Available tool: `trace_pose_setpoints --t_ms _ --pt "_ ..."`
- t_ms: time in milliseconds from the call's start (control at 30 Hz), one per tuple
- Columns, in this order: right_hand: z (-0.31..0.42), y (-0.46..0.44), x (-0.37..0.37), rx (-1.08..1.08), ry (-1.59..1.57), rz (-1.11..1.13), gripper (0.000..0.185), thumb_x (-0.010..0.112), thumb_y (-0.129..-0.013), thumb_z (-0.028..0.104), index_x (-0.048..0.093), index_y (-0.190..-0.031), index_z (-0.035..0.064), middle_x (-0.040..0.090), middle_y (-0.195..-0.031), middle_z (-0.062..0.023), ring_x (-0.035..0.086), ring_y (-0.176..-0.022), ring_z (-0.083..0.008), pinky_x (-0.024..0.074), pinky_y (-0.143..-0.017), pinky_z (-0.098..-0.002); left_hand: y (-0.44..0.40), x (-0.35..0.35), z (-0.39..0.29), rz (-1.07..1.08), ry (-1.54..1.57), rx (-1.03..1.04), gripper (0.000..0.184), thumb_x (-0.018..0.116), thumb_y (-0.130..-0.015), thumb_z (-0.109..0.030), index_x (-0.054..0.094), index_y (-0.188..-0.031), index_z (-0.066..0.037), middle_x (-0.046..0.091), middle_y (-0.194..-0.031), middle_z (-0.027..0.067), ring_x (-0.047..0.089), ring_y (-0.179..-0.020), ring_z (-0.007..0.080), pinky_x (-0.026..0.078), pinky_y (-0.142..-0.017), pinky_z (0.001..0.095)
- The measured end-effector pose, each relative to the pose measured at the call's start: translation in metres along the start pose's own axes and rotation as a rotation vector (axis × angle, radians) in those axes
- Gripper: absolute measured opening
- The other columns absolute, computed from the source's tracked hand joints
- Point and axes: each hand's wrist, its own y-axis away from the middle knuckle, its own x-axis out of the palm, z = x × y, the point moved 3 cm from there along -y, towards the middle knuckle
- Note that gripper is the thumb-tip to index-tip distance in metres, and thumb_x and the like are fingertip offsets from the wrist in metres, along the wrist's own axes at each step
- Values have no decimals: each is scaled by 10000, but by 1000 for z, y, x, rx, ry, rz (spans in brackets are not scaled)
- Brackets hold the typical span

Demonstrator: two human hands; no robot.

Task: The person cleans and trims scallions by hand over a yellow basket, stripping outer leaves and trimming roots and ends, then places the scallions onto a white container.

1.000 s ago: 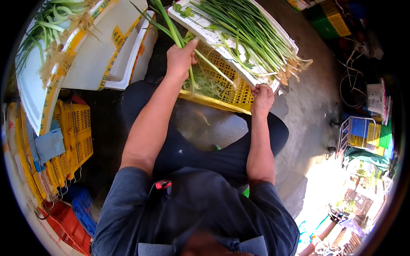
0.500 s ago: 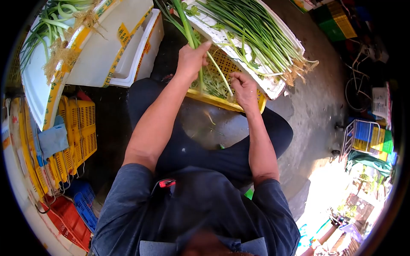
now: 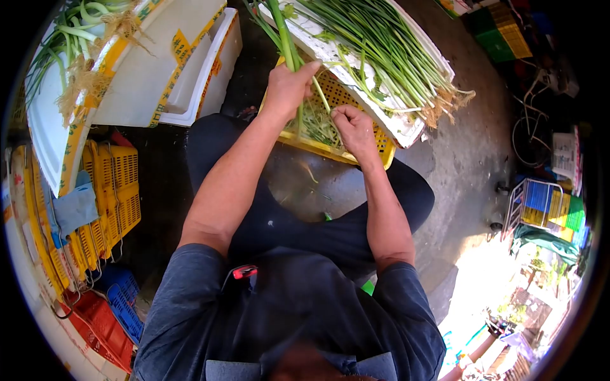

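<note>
My left hand (image 3: 289,89) is wrapped round a few green onions (image 3: 283,35), whose leaves point up and away from me. One pale stalk slants down out of that grip towards my right hand (image 3: 356,131). There my thumb and forefinger are pinched on the stalk. Below both hands is a yellow perforated crate (image 3: 305,145) with green and pale trimmings (image 3: 318,130) in it. Past my right hand lies a white foam tray (image 3: 356,81) bearing many long green onions (image 3: 387,57), their brown roots (image 3: 448,105) hanging over the near right end.
White foam boxes (image 3: 136,95) stand at the left, with rooted green onions (image 3: 79,44) on top. Lower left are stacked yellow crates (image 3: 121,184), a blue crate (image 3: 125,301) and a red crate (image 3: 101,324). A metal trolley (image 3: 537,203) stands at the right.
My right hand has moved up and left, closer to my left hand, and its fingers are now on the slanting stalk. The left hand keeps its hold, almost in place.
</note>
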Motion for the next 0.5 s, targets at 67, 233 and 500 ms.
trace_pose_setpoints --t_ms 67,233,500 --pt "-3 0 0 45 -82 6 177 631 -958 154 684 -922 -11 558 -688 46 466 -617 -41 385 -574 -218 1 1 0 22 17 -9 289 789 -869 -217 565 -793 -51 546 -657 10 503 -491 104 427 -479 259" --pt "-7 3 0 104 -126 -7 176 618 -965 156 669 -893 4 561 -706 43 482 -650 -48 400 -605 -222 0 4 4 32 32 -21 290 790 -871 -221 564 -792 -58 542 -659 6 494 -489 103 429 -482 257" --pt "5 6 3 77 -119 -32 189 609 -974 171 678 -927 1 581 -736 45 497 -677 -44 415 -630 -216 0 3 3 36 7 -20 299 796 -867 -229 560 -801 -57 543 -670 11 490 -491 104 422 -481 259"
